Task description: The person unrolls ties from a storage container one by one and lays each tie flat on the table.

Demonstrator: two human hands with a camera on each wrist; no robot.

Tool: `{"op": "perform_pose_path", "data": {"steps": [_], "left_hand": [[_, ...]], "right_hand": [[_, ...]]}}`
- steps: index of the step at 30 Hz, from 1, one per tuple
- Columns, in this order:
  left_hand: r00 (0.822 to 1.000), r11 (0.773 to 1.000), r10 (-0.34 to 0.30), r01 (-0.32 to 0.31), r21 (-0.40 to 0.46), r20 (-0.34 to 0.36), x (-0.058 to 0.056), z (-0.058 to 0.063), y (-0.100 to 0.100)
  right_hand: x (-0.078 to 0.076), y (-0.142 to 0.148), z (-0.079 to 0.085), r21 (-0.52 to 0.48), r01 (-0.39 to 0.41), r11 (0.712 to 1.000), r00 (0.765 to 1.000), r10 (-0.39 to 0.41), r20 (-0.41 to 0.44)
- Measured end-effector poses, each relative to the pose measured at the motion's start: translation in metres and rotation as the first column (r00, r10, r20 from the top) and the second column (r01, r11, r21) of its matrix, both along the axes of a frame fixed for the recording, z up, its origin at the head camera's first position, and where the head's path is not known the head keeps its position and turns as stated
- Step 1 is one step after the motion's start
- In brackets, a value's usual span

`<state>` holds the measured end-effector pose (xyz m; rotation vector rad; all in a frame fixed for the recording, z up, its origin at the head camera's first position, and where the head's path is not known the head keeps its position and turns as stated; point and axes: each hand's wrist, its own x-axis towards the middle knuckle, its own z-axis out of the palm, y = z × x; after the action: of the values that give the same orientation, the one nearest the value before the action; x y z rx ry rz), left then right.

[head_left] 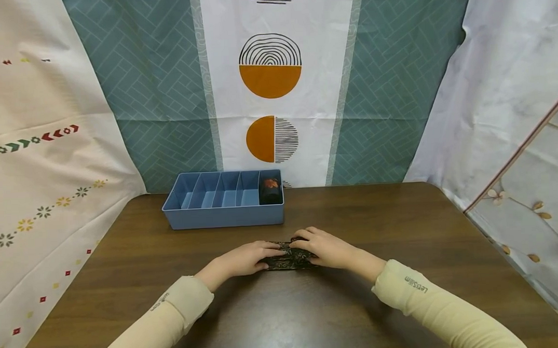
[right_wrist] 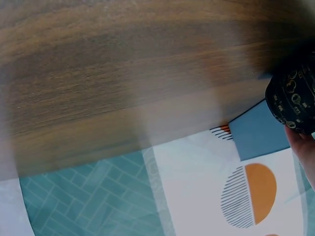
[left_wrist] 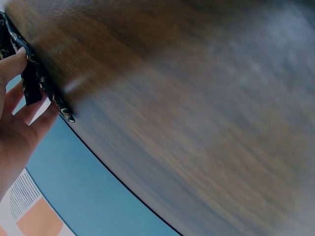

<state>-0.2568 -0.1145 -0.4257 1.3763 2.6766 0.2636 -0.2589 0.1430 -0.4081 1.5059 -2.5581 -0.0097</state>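
A black cloth with a small gold pattern (head_left: 283,263) lies on the table between both hands, flat at its left part and bunched into a roll at its right. My left hand (head_left: 247,259) holds the flat end, fingers over the top and thumb at the near edge. In the left wrist view the thumb and fingers (left_wrist: 43,120) are on either side of the folded cloth (left_wrist: 32,88). My right hand (head_left: 326,249) grips the rolled part, whose rounded end (right_wrist: 295,96) shows in the right wrist view. The fingers partly hide the roll.
A blue divided box (head_left: 225,218) stands behind the hands, toward the back left of the brown wooden table (head_left: 379,211). Its rightmost compartment holds a dark rolled item with an orange leaf print (head_left: 271,187). Patterned curtains (head_left: 392,86) hang behind and beside the table.
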Motion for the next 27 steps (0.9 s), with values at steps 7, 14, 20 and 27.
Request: {"op": "perform_pose_path", "data": {"steps": [7, 14, 20, 27], "left_hand": [[1.0, 1.0, 0.016, -0.016, -0.009, 0.008, 0.001, 0.0, -0.005], [1.0, 1.0, 0.028, -0.028, -0.004, 0.007, 0.005, -0.002, -0.014], [0.999, 0.999, 0.044, -0.044, -0.009, -0.003, 0.009, 0.0, -0.021], [0.999, 0.999, 0.04, -0.04, -0.006, -0.006, 0.012, 0.001, -0.026]], "right_hand": [[0.0, 0.001, -0.002, -0.047, -0.008, 0.999, 1.0, 0.009, 0.021], [0.0, -0.001, -0.003, -0.06, -0.08, 0.995, 0.996, 0.078, -0.041], [0.001, -0.001, -0.001, -0.005, -0.048, 0.999, 0.998, 0.048, -0.047], [0.002, 0.001, -0.001, -0.025, -0.042, 0.999, 0.998, 0.041, -0.038]]}}
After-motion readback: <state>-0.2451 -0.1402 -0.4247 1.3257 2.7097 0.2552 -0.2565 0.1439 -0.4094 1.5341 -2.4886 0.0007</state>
